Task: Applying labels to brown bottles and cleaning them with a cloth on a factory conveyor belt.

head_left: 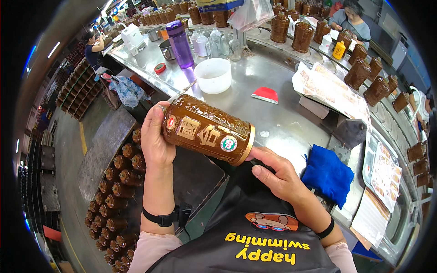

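Observation:
A brown glazed bottle (207,132) with raised lettering, a gold rim at its base and small round stickers lies tilted on its side in front of me, above the table's near edge. Its neck end is in my left hand (157,134), closed around it with the thumb on top. At the base end, the fingertips of my right hand (277,175) press against the gold rim and partly vanish behind it; the thumb stands off the bottle. Beyond the bottle stands a white plastic bowl (213,76), and a red-and-white scraper-like piece (266,94) lies flat on the metal table (259,73).
A blue cloth (328,175) lies right of my right hand. Printed label sheets (332,88) sit farther right, beside a conveyor carrying brown bottles (357,73). A purple drinking bottle (180,45) stands at the back. Several bottles (120,191) fill the lower left. Co-workers (353,20) sit farther off.

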Demonstrator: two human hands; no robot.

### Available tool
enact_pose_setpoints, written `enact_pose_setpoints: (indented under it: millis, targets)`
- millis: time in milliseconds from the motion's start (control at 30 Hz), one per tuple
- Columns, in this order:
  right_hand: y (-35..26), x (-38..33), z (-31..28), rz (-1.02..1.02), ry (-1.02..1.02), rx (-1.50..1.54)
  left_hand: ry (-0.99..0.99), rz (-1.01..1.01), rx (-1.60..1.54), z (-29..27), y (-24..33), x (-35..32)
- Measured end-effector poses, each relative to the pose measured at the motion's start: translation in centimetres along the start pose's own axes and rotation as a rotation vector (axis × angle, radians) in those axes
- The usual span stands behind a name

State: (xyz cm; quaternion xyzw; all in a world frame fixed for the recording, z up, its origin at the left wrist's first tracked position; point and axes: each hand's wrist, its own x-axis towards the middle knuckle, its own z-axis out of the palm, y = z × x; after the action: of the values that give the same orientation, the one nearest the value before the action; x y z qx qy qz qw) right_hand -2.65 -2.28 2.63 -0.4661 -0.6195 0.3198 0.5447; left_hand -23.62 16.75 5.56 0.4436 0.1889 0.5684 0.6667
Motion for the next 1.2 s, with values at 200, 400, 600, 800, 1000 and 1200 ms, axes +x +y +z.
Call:
enact_pose_setpoints:
  millis: [200,400,600,800,1000,1200]
  targets:
    - [-0.2,-0.8,-0.3,0.096,-0.04,0.137,-0.043,-0.006,0.006,0.0,-0.1,-0.8]
    - [-0.1,-2.2,-0.7,0.231,0.004,0.33,-0.125,0.061,0.0,1.3,-0.8,-1.7]
    - [-0.3,-3.1,-1.2,0.209,0.008,0.397,-0.212,0.106,0.045,1.5,-1.0,-1.9]
    - [1.3,-4.1,-1.8,0.326,0.056,0.79,-0.16,0.101,0.235,2.6,-1.0,-1.6]
    - [1.3,-4.3,-1.4,0.33,0.083,0.808,-0.055,-0.004,0.266,3.1,-1.4,-1.7]
    - [1.5,-3.9,-2.0,0.382,0.13,0.948,-0.117,-0.088,0.273,3.2,-1.4,-2.0]
